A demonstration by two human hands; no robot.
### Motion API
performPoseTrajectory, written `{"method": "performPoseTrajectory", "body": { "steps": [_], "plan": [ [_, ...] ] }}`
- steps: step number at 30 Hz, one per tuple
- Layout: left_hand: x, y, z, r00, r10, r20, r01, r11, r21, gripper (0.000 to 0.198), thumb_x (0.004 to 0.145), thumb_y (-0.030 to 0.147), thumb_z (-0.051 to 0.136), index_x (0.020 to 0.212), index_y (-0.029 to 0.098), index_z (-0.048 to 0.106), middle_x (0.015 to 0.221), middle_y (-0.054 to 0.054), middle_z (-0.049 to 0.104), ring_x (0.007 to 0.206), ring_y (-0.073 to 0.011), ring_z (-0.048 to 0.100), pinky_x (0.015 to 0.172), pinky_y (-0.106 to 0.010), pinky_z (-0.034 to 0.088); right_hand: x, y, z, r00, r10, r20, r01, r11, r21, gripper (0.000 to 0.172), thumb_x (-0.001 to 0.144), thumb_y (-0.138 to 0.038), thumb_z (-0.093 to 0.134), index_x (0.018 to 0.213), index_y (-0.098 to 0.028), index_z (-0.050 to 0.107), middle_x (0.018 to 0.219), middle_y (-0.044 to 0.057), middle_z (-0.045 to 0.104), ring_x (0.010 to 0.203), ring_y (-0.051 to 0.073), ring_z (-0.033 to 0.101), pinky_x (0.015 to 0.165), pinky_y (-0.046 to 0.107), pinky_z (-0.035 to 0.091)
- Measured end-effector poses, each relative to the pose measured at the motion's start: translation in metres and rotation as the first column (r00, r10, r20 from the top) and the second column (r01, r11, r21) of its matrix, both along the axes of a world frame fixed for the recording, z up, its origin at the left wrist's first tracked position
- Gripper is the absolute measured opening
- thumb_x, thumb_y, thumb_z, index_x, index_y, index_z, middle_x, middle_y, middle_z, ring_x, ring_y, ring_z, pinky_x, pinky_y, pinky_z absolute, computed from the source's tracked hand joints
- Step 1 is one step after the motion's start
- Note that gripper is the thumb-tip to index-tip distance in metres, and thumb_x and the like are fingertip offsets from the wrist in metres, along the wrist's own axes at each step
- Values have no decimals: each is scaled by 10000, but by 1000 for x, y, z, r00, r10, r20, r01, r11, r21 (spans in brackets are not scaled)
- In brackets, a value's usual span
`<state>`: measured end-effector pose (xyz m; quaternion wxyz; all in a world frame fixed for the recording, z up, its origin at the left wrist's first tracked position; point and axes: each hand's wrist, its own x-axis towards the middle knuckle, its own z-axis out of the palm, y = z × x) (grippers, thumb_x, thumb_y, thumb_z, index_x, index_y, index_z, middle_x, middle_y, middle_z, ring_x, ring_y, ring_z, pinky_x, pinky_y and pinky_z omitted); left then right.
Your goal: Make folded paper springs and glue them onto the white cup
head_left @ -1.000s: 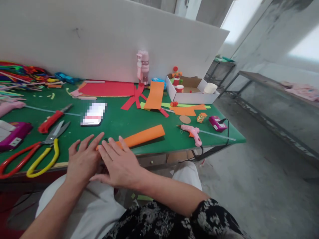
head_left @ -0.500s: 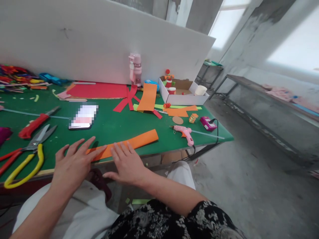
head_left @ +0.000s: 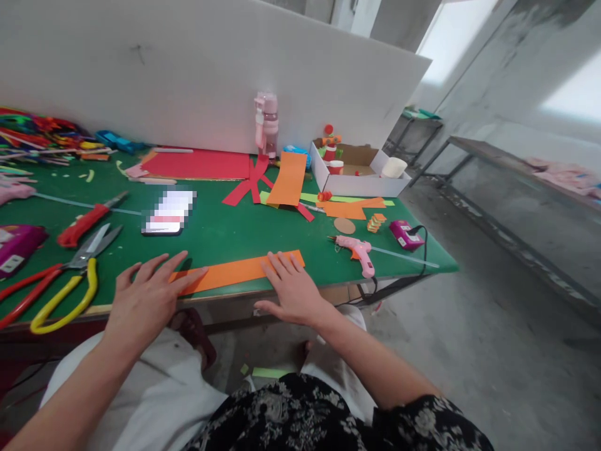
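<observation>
Green bench (head_left: pixel 225 235) at the near edge: both hands flat on an orange paper strip (head_left: pixel 230 274).

Nearest, the left hand (head_left: pixel 148 297) lies palm down with fingers spread wide, gripping nothing, its fingertips on the strip's left end. The right hand (head_left: pixel 291 289) is just as open and flat, with its fingers on the right end. Pressed at both ends like this, the strip probably cannot curl or slide. It lies flat along the bench's front edge, spanning the gap between the two hands. Scissors (head_left: pixel 96 243) rest just left of the left hand, within easy reach, and a pink glue gun (head_left: pixel 359 252) sits right of the right hand. Farther back lie a phone (head_left: pixel 169 213) and a white box (head_left: pixel 357 186), with a white board (head_left: pixel 188 75) standing behind them.
</observation>
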<state>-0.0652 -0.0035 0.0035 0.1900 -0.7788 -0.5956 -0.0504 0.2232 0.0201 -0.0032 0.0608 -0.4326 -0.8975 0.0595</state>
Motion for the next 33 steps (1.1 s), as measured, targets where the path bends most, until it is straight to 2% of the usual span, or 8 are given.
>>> {"method": "performPoseTrajectory", "body": {
  "steps": [6, 10, 12, 15, 17, 20, 23, 33],
  "plan": [
    [-5, -1, -5, 1000, 12, -15, -12, 1000, -3, 553, 918, 45, 397, 1204, 400, 711, 1390, -55, 637, 1243, -272, 552, 973, -451, 395, 25, 10, -3, 1000, -23, 17, 23, 1000, 6, 851, 968, -684, 346, 1540, -54, 350, 1607, 190, 337, 1512, 313, 275, 1247, 504, 179],
    [-3, -3, 1, 990, 77, 114, -78, 997, 1, 546, 920, 63, 365, 1248, 358, 688, 1420, -54, 616, 1303, -284, 525, 1016, -475, 391, 29, 10, -3, 998, -34, 46, 33, 999, 20, 854, 972, -686, 323, 1543, -51, 349, 1605, 184, 346, 1505, 319, 292, 1242, 511, 189],
    [17, -2, 8, 974, 69, 217, -74, 997, 15, 531, 912, 77, 359, 1315, 264, 651, 1471, -92, 569, 1375, -308, 472, 1085, -516, 356, 29, 10, -3, 998, -32, 55, 29, 999, 46, 846, 964, -693, 343, 1549, -82, 354, 1601, 182, 357, 1498, 322, 306, 1236, 515, 203],
    [72, 1, 14, 955, -70, 289, 93, 993, -66, 508, 968, 177, 332, 1433, 161, 536, 1531, -127, 496, 1445, -322, 399, 1165, -569, 277, 29, 9, -2, 996, -26, 80, 18, 995, 93, 722, 969, -651, 407, 1544, -214, 400, 1610, 160, 351, 1491, 338, 319, 1212, 539, 236],
    [109, 5, 10, 946, -146, 290, 193, 971, -143, 503, 1009, 349, 352, 1438, 155, 528, 1545, -116, 475, 1471, -312, 366, 1190, -552, 274, 30, 10, -2, 994, -19, 107, 7, 994, 110, 644, 974, -595, 463, 1532, -277, 422, 1616, 157, 338, 1485, 355, 327, 1196, 554, 256],
    [135, 5, -5, 959, -112, 261, 162, 971, -177, 609, 992, 537, 371, 1445, 159, 523, 1529, -125, 491, 1462, -292, 390, 1192, -501, 316, 30, 12, -4, 990, -9, 139, -7, 993, 116, 635, 963, -559, 519, 1526, -281, 434, 1611, 179, 337, 1477, 373, 337, 1186, 557, 274],
    [118, -7, -17, 975, -37, 218, 79, 980, -185, 710, 971, 620, 342, 1464, 133, 498, 1541, -149, 460, 1460, -305, 392, 1193, -514, 312, 31, 13, -5, 990, -17, 137, -1, 991, 134, 632, 966, -585, 493, 1517, -279, 451, 1616, 170, 333, 1480, 371, 332, 1191, 548, 269],
    [-4, -48, -24, 978, 98, 183, -76, 989, -124, 722, 992, 560, 242, 1511, 85, 405, 1550, -184, 434, 1463, -337, 376, 1194, -588, 215, 30, 14, -8, 991, -29, 128, 10, 990, 142, 658, 966, -629, 446, 1534, -300, 418, 1635, 123, 311, 1479, 353, 339, 1201, 533, 248]
  ]
}}
